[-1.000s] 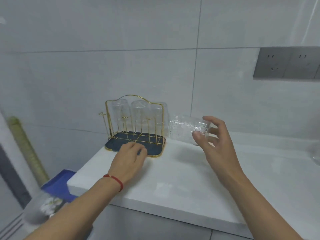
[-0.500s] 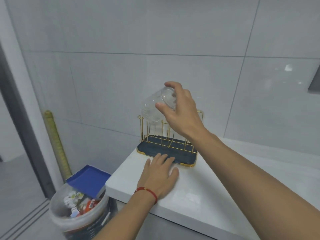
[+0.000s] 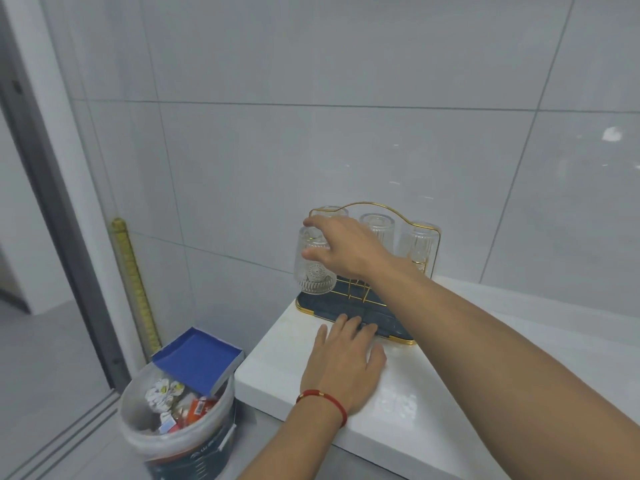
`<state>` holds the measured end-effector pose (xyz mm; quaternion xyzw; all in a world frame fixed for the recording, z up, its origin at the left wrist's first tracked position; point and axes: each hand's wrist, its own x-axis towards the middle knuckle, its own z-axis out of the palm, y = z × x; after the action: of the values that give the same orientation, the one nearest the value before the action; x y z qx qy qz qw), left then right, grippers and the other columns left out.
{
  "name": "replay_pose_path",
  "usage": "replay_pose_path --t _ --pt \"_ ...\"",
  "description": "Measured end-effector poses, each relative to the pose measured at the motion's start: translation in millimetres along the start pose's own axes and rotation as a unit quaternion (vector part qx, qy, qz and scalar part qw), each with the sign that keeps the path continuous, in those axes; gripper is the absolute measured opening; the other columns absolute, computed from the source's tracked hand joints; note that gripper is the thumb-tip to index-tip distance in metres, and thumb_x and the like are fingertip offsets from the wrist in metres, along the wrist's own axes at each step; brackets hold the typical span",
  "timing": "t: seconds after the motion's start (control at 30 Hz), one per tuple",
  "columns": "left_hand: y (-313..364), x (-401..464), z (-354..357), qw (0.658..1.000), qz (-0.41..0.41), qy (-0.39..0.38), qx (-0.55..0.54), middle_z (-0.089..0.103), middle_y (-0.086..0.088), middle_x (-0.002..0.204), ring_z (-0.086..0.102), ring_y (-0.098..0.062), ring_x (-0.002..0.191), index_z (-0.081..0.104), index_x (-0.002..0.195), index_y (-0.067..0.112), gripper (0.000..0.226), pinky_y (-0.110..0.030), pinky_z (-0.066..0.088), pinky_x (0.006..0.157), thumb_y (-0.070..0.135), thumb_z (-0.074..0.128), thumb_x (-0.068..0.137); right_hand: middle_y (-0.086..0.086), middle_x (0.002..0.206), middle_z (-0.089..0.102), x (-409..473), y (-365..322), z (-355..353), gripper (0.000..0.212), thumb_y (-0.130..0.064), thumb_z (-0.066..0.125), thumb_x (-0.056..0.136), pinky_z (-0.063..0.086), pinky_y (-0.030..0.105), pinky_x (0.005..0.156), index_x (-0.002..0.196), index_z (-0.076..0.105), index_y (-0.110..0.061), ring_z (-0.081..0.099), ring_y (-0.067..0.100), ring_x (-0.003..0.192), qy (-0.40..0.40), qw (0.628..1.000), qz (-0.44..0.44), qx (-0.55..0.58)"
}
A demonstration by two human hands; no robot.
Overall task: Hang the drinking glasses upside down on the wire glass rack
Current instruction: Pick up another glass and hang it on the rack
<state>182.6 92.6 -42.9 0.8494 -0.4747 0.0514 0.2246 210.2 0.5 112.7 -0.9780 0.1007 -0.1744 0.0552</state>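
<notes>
A gold wire glass rack (image 3: 420, 226) with a dark blue tray (image 3: 394, 329) stands at the left end of the white counter, by the wall. My right hand (image 3: 341, 249) grips the base end of a clear ribbed glass (image 3: 313, 275), held mouth-down over the rack's front left post. Three more clear glasses hang upside down along the back row, one (image 3: 378, 233) in the middle and one (image 3: 419, 247) on the right. My left hand (image 3: 346, 358) lies flat on the counter, its fingertips on the tray's front edge.
The white counter (image 3: 433, 410) ends at a corner just left of the rack. Below it on the floor stands a white bucket (image 3: 180, 434) full of trash with a blue box lid (image 3: 199, 356) leaning in it. A yellow-green rod (image 3: 133, 282) leans on the tiled wall.
My right hand has turned the glass from tilted above the rack to mouth-down and lowered it over the front left post. My left hand stays flat by the tray.
</notes>
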Motion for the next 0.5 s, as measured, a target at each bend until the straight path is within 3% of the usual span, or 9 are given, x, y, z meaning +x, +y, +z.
replay_pose_path --t 0.17,0.3,0.4,0.5 --pt "1.0 -0.2 -3.0 1.000 0.003 0.003 0.013 0.044 0.004 0.150 0.026 -0.021 0.145 0.043 0.145 0.026 0.045 -0.046 0.025 0.118 0.034 0.029 0.102 0.012 0.149 0.061 -1.3 3.9 8.9 0.056 -0.050 0.053 0.105 0.047 0.049 0.100 0.156 0.047 -0.026 0.055 0.038 0.136 -0.010 0.998 -0.023 -0.051" --pt "2.2 -1.4 -5.8 1.000 0.004 0.001 0.009 0.044 0.003 0.151 0.027 -0.020 0.145 0.044 0.145 0.025 0.045 -0.046 0.025 0.118 0.034 0.030 0.102 0.010 0.163 0.045 -8.4 5.1 9.3 0.062 -0.058 0.043 0.106 0.040 0.055 0.110 0.162 0.033 -0.034 0.046 0.039 0.143 -0.024 0.994 -0.017 -0.101" --pt "2.3 -2.1 -6.8 1.000 0.004 -0.001 -0.002 0.043 0.003 0.153 0.026 -0.019 0.146 0.045 0.145 0.026 0.047 -0.044 0.024 0.119 0.036 0.030 0.102 0.008 0.166 0.039 -27.2 5.3 9.0 0.062 -0.052 0.045 0.107 0.033 0.050 0.114 0.163 0.033 -0.028 0.040 0.033 0.148 0.038 0.993 -0.035 -0.107" --pt "1.7 -1.4 -8.9 1.000 0.019 0.006 -0.006 0.045 0.004 0.152 0.031 -0.019 0.143 0.047 0.143 0.027 0.047 -0.043 0.028 0.117 0.037 0.032 0.100 0.011 0.150 0.056 -58.4 10.4 4.2 0.045 -0.028 0.054 0.106 0.036 0.045 0.111 0.149 0.056 -0.014 0.050 0.032 0.139 0.146 0.985 -0.080 -0.047"
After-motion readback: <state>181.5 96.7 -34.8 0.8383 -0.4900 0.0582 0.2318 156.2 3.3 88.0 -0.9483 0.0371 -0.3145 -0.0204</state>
